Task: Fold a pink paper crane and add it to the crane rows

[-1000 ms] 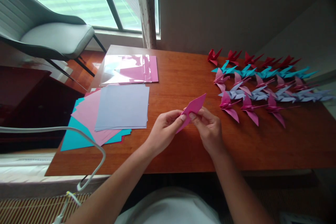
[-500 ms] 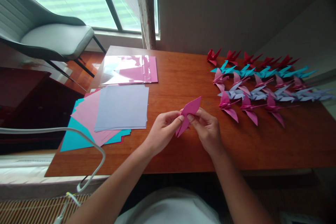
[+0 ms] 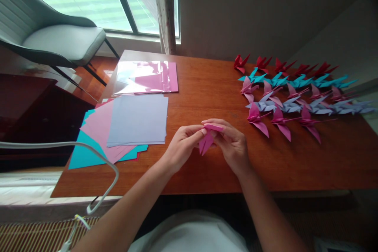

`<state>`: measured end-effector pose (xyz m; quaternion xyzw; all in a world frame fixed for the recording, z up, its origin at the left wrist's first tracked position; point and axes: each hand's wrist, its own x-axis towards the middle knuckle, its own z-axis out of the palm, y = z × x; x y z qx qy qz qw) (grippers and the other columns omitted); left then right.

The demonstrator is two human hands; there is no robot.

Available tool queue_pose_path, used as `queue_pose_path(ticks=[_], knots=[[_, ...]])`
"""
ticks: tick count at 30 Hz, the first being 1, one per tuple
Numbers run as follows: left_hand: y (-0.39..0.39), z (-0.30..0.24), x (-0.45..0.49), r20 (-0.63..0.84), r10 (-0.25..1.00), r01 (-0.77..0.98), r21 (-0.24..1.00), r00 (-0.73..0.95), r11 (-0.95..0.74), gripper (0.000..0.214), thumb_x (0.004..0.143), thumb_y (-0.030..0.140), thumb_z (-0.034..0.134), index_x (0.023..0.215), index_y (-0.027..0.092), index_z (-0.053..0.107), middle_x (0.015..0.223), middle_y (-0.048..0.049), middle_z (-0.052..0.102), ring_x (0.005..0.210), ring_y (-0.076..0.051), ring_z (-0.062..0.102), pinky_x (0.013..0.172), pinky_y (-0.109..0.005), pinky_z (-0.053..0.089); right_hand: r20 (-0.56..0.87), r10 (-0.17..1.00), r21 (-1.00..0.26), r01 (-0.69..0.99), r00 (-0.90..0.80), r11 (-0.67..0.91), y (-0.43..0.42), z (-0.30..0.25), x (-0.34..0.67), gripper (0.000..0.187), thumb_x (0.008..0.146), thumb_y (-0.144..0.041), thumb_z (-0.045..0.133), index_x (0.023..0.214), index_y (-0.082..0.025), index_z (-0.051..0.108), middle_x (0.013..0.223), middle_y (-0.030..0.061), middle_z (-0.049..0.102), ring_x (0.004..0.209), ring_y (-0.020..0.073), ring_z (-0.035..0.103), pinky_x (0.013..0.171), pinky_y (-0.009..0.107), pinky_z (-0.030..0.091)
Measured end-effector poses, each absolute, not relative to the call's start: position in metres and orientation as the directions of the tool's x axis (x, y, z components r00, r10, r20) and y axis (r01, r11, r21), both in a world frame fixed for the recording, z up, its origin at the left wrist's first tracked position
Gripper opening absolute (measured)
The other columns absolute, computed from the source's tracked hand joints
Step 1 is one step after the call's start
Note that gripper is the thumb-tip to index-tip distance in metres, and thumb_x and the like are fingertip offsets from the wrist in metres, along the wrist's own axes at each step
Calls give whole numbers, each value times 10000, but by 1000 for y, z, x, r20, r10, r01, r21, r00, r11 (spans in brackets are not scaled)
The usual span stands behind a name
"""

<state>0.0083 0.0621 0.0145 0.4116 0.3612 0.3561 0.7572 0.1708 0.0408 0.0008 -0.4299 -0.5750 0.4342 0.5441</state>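
Observation:
Both my hands hold a partly folded pink paper piece (image 3: 206, 141) just above the wooden table (image 3: 206, 90), near its front edge. My left hand (image 3: 183, 145) pinches its left side with thumb and fingers. My right hand (image 3: 232, 143) grips the right side, and its fingers bend the top flap (image 3: 214, 126) flat over. The lower point of the paper sticks out below between the two hands.
Rows of finished paper cranes (image 3: 295, 90) in red, teal, pink and lilac fill the table's right part. Loose sheets (image 3: 126, 126) lie stacked at the left, with a clear-wrapped pink pack (image 3: 146, 78) behind them. A grey chair (image 3: 53, 39) stands by the window; a white cable (image 3: 97, 157) loops at the left.
The long upper point of the pink paper, which stuck up to the right, has been folded down onto the piece. Both hands stayed in nearly the same spot.

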Motion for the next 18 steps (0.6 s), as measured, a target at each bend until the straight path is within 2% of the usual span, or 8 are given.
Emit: queue_pose_path(ticks=[7, 12, 18], knots=[[62, 16, 8, -287, 806, -307, 817, 518, 488, 256, 873, 397, 704, 924, 158, 781, 812, -58, 733, 758, -195, 691, 742, -282, 524, 298, 951, -952, 45, -81, 303, 38, 4, 170, 296, 968, -224, 575, 1166, -353, 754, 1226, 38, 720, 1170, 250, 648, 1015, 448, 524], [62, 17, 9, -302, 808, -330, 797, 507, 505, 248, 860, 385, 725, 791, 148, 737, 664, -7, 640, 597, -115, 570, 601, -215, 450, 289, 952, -955, 33, -103, 294, 38, 7, 171, 331, 948, -169, 567, 1120, -365, 772, 1219, 24, 724, 1158, 245, 650, 1016, 448, 518], [61, 18, 11, -311, 820, -353, 787, 481, 506, 273, 815, 404, 742, 805, 130, 752, 621, -6, 603, 546, -110, 514, 562, -226, 421, 258, 960, -965, 15, -107, 261, 37, 8, 172, 351, 937, -153, 557, 1097, -373, 779, 1273, 11, 692, 1175, 234, 627, 1019, 432, 512]])
